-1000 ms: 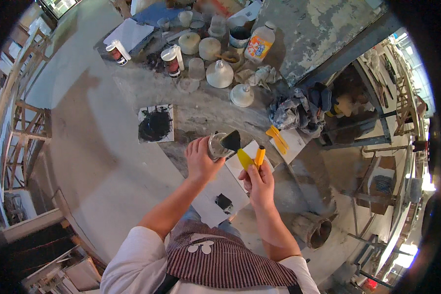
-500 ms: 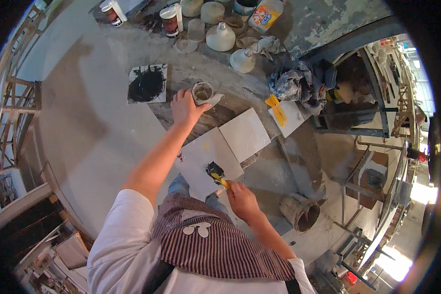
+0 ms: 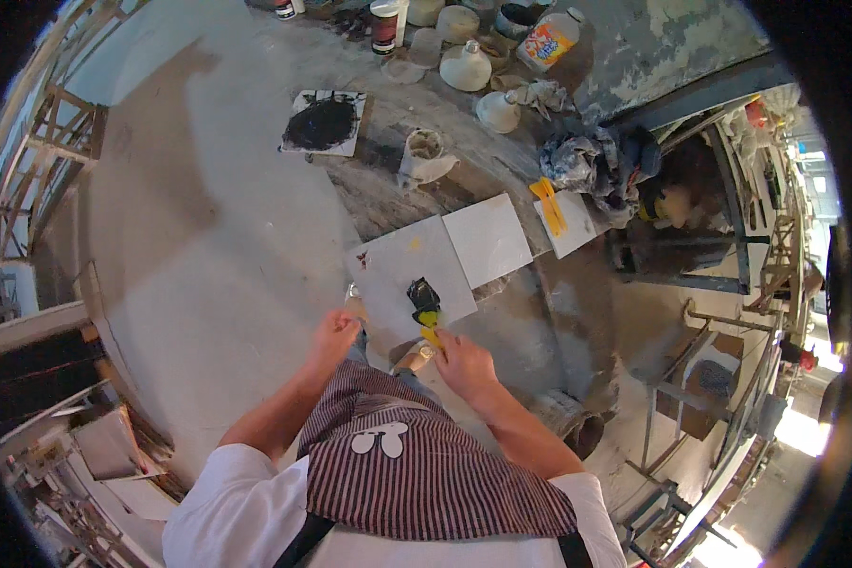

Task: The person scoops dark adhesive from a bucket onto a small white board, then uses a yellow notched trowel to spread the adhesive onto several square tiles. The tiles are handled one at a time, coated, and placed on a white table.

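A yellow scraper [image 3: 430,331] is pinched in my right hand [image 3: 466,365], its blade against a patch of black paste [image 3: 424,295]. The paste lies on a white board [image 3: 379,270] in front of me. My left hand [image 3: 336,334] hangs off the board's near left corner, fingers curled in, with nothing seen in them. Beyond the board stands a plastic cup [image 3: 426,159] with a ragged, dirty side. A white tile [image 3: 362,133] smeared with black paste lies farther left.
A second white board [image 3: 488,239] adjoins the first. More yellow scrapers [image 3: 548,205] rest on a small white tile [image 3: 570,227] at right. Behind are white funnel-shaped pots [image 3: 465,68], a bottle [image 3: 549,40] and crumpled plastic [image 3: 577,161]. A bucket [image 3: 568,426] stands low right.
My left hand has let go of the cup and drawn back toward me. The cup stays upright on the table. The scraper's blade has shifted to the near end of the black paste.
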`<state>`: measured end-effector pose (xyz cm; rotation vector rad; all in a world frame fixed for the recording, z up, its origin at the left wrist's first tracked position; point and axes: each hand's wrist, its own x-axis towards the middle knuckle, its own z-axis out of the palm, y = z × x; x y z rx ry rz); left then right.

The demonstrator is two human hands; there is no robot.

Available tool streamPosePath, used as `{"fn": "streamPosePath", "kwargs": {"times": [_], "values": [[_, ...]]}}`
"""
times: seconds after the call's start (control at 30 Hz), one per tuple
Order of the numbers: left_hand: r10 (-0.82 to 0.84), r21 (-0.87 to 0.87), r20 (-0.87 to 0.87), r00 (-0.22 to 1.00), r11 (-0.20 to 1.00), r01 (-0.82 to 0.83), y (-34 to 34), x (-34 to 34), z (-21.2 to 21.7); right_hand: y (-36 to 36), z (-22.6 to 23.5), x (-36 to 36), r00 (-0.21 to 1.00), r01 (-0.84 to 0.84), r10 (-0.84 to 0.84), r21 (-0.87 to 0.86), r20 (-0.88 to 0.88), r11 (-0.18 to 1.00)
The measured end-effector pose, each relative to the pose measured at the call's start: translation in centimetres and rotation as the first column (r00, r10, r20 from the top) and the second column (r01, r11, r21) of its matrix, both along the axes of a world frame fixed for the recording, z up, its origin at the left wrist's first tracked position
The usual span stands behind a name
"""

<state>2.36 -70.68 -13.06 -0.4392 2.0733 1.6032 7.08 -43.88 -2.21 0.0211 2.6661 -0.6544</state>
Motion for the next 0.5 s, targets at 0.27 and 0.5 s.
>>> {"fn": "streamPosePath", "kwargs": {"times": [0.27, 0.5], "values": [[0.009, 0.362, 0.38, 0.925, 0.919, -0.158, 4.2, 4.0, 1.8, 2.3, -0.7, 0.5, 0.399, 0.915, -0.539, -0.364, 0.742, 0.176], [0.175, 0.42, 0.268, 0.947, 0.864, -0.278, 5.9, 4.7, -0.8, 0.2, -2.1, 0.3, 0.302, 0.924, -0.449, -0.374, 0.841, -0.079]]}}
